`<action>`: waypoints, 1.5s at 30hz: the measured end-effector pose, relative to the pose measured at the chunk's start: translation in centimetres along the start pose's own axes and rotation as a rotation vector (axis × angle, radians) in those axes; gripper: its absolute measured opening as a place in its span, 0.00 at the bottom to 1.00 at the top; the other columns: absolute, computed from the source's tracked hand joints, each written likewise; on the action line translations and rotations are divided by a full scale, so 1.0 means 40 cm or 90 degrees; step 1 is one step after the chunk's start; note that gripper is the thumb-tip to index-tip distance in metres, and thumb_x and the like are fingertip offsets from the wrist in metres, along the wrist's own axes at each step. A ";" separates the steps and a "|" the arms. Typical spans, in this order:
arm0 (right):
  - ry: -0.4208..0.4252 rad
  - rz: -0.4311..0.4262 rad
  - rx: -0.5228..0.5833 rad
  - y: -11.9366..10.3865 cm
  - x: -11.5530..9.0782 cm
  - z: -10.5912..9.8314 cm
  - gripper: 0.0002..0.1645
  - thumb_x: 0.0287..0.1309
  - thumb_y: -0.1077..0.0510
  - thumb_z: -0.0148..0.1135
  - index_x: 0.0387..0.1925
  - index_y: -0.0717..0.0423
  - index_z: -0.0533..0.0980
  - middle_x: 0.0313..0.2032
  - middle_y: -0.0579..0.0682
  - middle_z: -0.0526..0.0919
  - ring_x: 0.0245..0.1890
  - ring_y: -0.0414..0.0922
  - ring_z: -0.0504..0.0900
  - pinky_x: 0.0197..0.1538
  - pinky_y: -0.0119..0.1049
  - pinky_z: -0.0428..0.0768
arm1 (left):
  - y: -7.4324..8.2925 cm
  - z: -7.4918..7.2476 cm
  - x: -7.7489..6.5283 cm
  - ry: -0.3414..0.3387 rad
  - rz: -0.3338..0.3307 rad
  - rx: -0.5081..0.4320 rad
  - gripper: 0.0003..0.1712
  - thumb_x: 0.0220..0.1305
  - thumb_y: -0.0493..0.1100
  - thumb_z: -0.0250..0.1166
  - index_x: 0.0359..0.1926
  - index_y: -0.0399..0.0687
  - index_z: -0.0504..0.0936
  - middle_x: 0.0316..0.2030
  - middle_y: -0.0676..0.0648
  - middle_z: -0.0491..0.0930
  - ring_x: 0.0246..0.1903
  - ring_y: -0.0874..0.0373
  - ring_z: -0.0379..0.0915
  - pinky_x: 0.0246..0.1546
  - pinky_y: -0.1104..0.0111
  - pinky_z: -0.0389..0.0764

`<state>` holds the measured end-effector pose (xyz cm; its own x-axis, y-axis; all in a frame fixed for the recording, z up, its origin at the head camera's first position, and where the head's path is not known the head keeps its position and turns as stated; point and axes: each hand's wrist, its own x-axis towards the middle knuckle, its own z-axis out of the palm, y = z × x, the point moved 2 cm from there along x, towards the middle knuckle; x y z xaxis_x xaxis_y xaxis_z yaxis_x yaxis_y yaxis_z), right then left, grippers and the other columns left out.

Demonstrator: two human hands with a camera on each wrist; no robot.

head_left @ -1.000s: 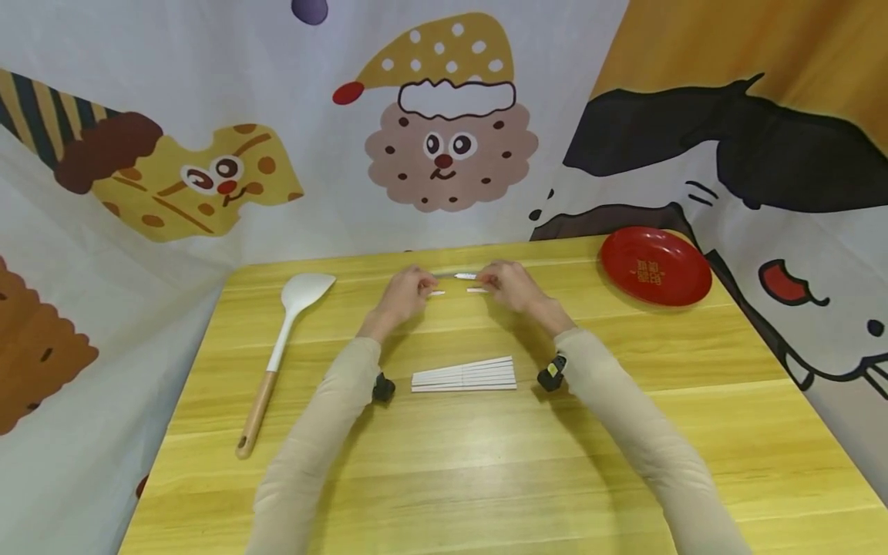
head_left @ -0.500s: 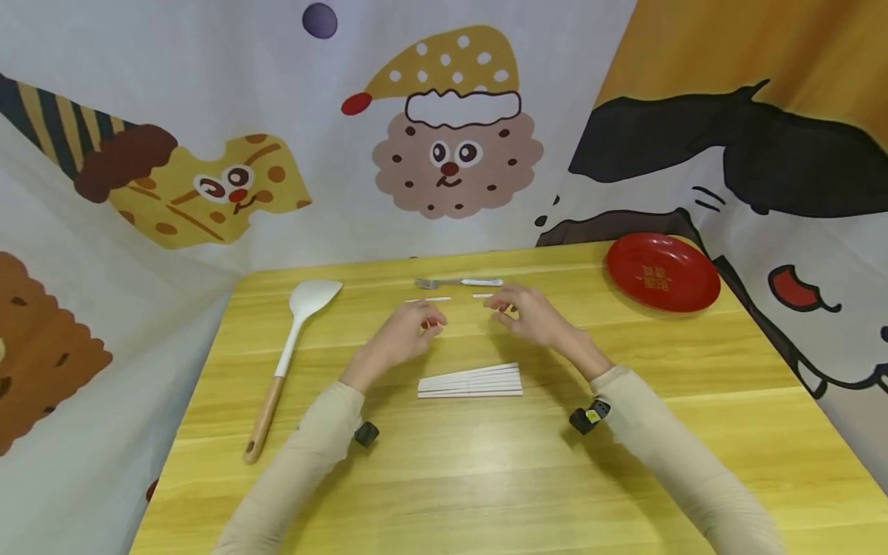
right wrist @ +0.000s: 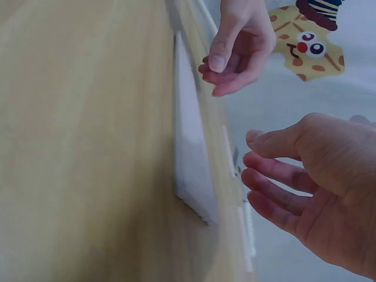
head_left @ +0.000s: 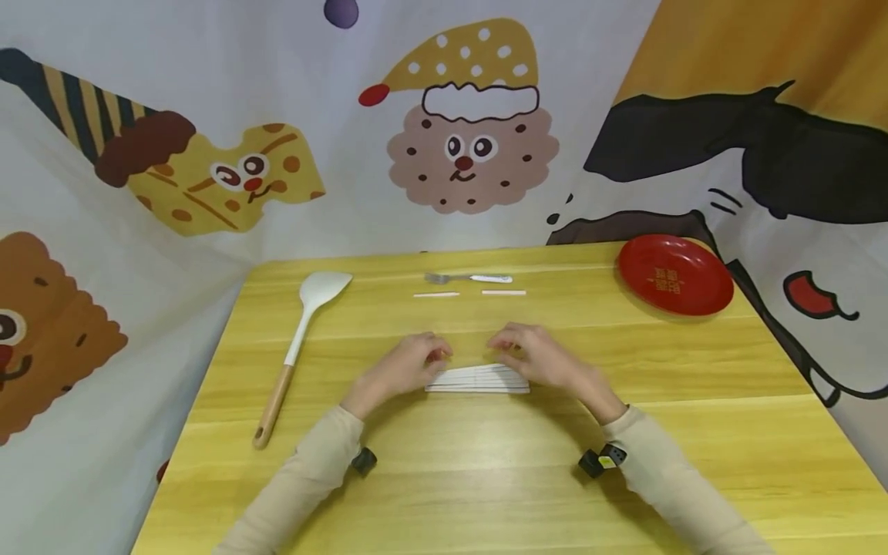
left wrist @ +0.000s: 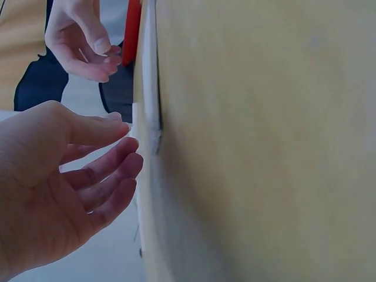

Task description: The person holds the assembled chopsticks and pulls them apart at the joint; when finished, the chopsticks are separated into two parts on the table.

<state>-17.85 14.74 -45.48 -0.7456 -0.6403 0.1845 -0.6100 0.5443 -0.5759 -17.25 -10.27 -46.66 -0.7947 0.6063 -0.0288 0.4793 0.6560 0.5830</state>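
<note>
The left hand [head_left: 409,362] and right hand [head_left: 544,356] each hold nothing, fingers loosely bent, thumbs apart from the fingertips. They are near opposite ends of a white pleated piece [head_left: 479,380] lying on the wooden desk [head_left: 458,470]. Beyond lie two thin white strips [head_left: 436,294], then a fork [head_left: 489,279]. A spatula [head_left: 296,339] lies well left, a red plate [head_left: 675,275] far right.

White pleated paper [head_left: 477,380] lies on the table [head_left: 472,462], widening rightward.

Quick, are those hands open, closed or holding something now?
Left hand: open, holding nothing, near the white pleated piece.
Right hand: open, holding nothing, near it too.
</note>
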 end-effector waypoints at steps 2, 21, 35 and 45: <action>-0.011 0.003 -0.006 0.001 -0.001 0.014 0.11 0.60 0.65 0.69 0.46 0.59 0.84 0.41 0.52 0.87 0.41 0.46 0.85 0.47 0.38 0.86 | 0.000 0.010 0.001 0.001 0.010 0.004 0.12 0.70 0.37 0.63 0.52 0.41 0.84 0.39 0.50 0.82 0.38 0.62 0.75 0.41 0.71 0.81; -0.046 -0.004 -0.005 0.033 0.015 0.064 0.09 0.59 0.70 0.67 0.41 0.58 0.85 0.39 0.49 0.86 0.39 0.42 0.84 0.45 0.31 0.85 | 0.012 0.041 0.031 0.020 0.007 0.049 0.07 0.68 0.34 0.64 0.44 0.45 0.86 0.37 0.48 0.82 0.37 0.58 0.76 0.40 0.66 0.81; -0.029 -0.030 -0.035 0.006 0.045 0.030 0.10 0.59 0.72 0.64 0.41 0.61 0.84 0.37 0.51 0.85 0.37 0.43 0.82 0.43 0.33 0.85 | 0.023 0.030 0.038 0.052 0.022 0.058 0.08 0.72 0.37 0.61 0.47 0.42 0.85 0.39 0.48 0.80 0.38 0.58 0.75 0.40 0.68 0.82; 0.020 -0.092 -0.059 -0.079 0.091 -0.064 0.09 0.63 0.72 0.61 0.41 0.61 0.82 0.39 0.51 0.84 0.39 0.44 0.81 0.43 0.34 0.84 | 0.080 -0.059 0.027 0.174 0.057 0.082 0.09 0.75 0.39 0.59 0.45 0.41 0.85 0.39 0.47 0.85 0.36 0.57 0.78 0.39 0.64 0.83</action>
<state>-19.33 12.07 -40.96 -0.6551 -0.6996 0.2851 -0.7328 0.4965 -0.4653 -17.46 -8.57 -42.90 -0.8096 0.5321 0.2479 0.5812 0.6673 0.4657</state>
